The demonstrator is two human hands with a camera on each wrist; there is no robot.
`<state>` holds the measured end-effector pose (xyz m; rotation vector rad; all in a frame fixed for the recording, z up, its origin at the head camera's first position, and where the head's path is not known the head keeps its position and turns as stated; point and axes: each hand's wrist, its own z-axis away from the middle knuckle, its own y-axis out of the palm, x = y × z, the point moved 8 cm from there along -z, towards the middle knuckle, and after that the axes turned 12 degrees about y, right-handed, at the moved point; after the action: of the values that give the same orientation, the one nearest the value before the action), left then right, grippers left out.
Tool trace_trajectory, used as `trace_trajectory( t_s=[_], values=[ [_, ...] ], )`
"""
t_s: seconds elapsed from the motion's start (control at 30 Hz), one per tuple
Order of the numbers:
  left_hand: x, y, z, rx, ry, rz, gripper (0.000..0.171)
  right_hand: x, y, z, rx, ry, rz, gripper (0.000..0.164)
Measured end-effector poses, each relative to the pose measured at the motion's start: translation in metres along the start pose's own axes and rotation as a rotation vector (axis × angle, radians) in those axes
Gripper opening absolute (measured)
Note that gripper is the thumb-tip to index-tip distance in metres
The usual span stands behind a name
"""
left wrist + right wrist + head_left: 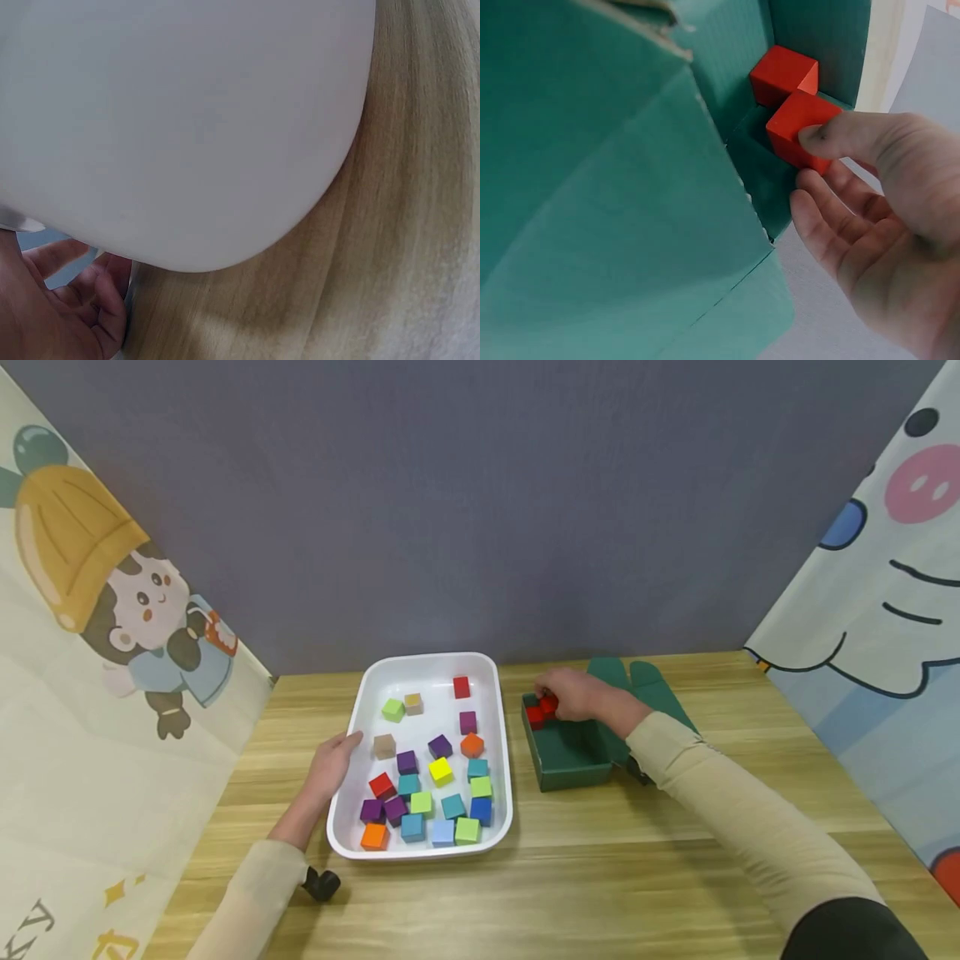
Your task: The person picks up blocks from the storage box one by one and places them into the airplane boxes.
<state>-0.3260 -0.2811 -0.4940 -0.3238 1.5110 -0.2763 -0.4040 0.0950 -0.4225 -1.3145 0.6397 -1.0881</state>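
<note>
My right hand (576,693) reaches into the far end of a green cardboard box (576,777) and pinches a red cube (799,126) between thumb and fingers. Another red cube (780,71) sits in the box's corner, right beside the held one. On the other side, my left hand (330,767) grips the left rim of a white tray (431,670), thumb over the edge and fingers curled beneath it. Scattered in the tray are several coloured cubes, among them a red cube (461,687) at the far right and another red cube (382,786) lower left.
The box's lid flaps (660,689) are folded out to the right, under my right forearm. Tray and box stand side by side on a wooden table (570,893), with a narrow gap between them. A grey wall panel (480,510) rises behind.
</note>
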Motion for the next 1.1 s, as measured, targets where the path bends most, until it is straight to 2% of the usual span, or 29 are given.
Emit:
trace_trajectory(
  t_s=[0.33,0.57,0.83,1.03,1.1],
  values=[
    [-0.001,-0.001,-0.001,-0.006,0.009,-0.012,0.063,-0.001,-0.002,0.002,-0.009,0.026,0.037,0.032],
    [-0.004,-0.003,0.001,-0.018,0.036,-0.038,0.061,0.006,0.004,0.003,-0.079,-0.062,0.133,0.035],
    [-0.008,0.002,0.004,-0.024,0.076,-0.033,0.057,0.004,0.009,0.008,-0.11,-0.038,0.147,0.034],
    [-0.007,0.003,0.005,-0.022,0.076,-0.061,0.056,0.004,0.011,0.008,-0.125,-0.056,0.17,0.026],
    [-0.007,0.002,0.005,-0.018,0.072,-0.084,0.057,0.001,0.011,0.007,-0.11,-0.025,0.179,0.018]
  ],
)
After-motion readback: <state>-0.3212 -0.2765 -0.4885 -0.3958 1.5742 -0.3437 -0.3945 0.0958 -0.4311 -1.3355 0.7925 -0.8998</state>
